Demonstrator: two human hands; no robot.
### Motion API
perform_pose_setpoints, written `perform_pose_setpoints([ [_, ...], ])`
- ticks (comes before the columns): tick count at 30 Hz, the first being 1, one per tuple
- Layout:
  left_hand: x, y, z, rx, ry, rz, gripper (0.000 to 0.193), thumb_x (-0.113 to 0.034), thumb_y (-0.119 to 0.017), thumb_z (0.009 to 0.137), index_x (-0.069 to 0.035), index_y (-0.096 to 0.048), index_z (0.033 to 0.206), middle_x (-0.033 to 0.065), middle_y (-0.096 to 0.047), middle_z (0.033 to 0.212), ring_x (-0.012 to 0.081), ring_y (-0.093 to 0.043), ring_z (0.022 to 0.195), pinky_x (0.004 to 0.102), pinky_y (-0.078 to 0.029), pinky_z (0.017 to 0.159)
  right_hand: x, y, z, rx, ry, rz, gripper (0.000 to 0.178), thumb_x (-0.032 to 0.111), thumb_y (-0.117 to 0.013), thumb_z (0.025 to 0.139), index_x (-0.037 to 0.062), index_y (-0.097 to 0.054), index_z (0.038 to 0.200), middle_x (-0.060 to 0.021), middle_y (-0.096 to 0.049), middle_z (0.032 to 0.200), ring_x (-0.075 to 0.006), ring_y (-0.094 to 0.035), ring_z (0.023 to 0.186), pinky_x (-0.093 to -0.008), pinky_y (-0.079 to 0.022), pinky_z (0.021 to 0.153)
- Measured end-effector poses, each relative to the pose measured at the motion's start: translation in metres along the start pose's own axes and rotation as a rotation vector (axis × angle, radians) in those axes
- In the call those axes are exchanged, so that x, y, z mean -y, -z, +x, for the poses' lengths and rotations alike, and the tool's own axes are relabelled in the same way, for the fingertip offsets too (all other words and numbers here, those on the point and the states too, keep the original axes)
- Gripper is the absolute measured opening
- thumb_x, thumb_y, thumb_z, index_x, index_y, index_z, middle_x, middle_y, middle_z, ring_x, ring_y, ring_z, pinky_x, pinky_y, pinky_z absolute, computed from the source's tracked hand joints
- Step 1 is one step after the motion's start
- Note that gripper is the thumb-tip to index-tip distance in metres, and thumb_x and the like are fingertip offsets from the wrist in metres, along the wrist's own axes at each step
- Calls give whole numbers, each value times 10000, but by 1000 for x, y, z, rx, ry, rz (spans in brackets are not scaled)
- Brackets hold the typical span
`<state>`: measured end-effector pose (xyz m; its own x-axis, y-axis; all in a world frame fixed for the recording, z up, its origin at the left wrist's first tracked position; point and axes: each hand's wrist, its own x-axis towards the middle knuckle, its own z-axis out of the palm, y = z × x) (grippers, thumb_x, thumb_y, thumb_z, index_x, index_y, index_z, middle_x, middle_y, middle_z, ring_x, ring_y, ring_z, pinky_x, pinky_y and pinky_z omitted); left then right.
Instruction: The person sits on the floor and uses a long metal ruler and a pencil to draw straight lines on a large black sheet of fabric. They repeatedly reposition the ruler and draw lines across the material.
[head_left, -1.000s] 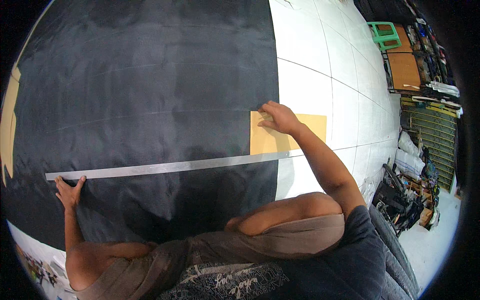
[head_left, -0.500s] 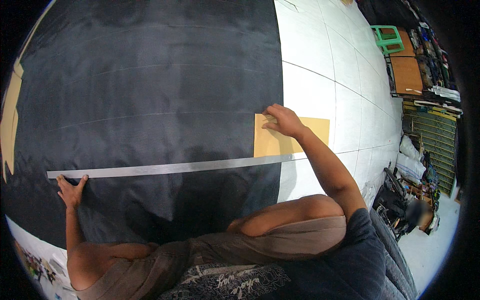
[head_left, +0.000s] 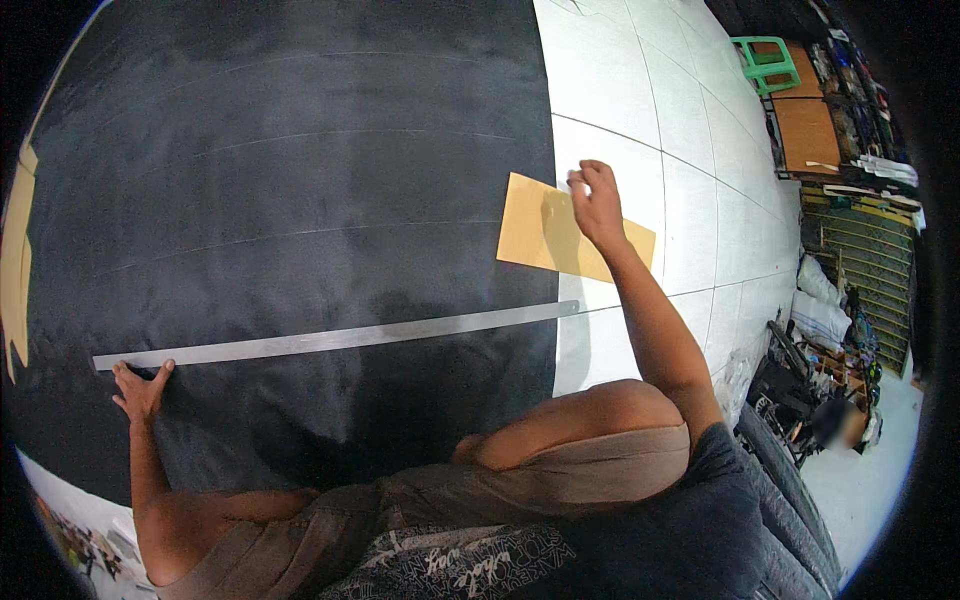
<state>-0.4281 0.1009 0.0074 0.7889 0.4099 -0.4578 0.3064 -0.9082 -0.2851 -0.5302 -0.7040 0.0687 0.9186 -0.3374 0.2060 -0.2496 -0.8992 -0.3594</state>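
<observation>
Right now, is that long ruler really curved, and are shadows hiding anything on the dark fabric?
Head view: the ruler bows with the fisheye, as do the floor tile seams, so the curve is likely distortion. A soft shadow darkens the fabric just below the ruler's middle; the chalk lines higher up stay readable. The left hand and right hand are sharp. The rim is black vignette.
</observation>
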Motion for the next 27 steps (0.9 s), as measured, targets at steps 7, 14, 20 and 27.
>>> perform_pose_setpoints([
  [7, 21, -8, 11, -33, 5, 35, 1374, -825, -704, 701, 56, -133, 1588, 267, -130, 1665, 403, -131, 1558, 667, -64, 1215, 27, 13, -172, 186, -567, 188, 461, 317, -368, 1120, -19, -672, 1041, -170, -678, 804, -259, -672, 729, -388, -523, 729],
  [14, 9, -9, 11, 2, -17, 26, 1375, -834, -696, 702, 54, -134, 1590, 268, -119, 1668, 407, -129, 1557, 660, -66, 1216, 30, -12, -253, -37, -752, 518, 277, 190, -525, 1082, -55, -611, 1180, -121, -709, 1027, -178, -662, 1002, -309, -502, 949],
  [20, 12, -8, 12, 1, -5, 36, 1366, -842, -676, 713, 53, -133, 1590, 269, -114, 1669, 406, -113, 1560, 647, -58, 1221, 22, -19, -245, -85, -627, 452, 210, 163, -522, 1076, -27, -609, 1096, -111, -678, 989, -173, -643, 954, -311, -497, 889],
  [27, 6, -2, 7, 34, 24, 59, 1367, -827, -693, 709, 57, -132, 1589, 271, -132, 1664, 406, -117, 1560, 650, -54, 1221, 27, -15, -240, -18, -612, 366, 214, 163, -505, 1086, -32, -594, 1105, -110, -679, 981, -167, -661, 950, -306, -521, 893],
])
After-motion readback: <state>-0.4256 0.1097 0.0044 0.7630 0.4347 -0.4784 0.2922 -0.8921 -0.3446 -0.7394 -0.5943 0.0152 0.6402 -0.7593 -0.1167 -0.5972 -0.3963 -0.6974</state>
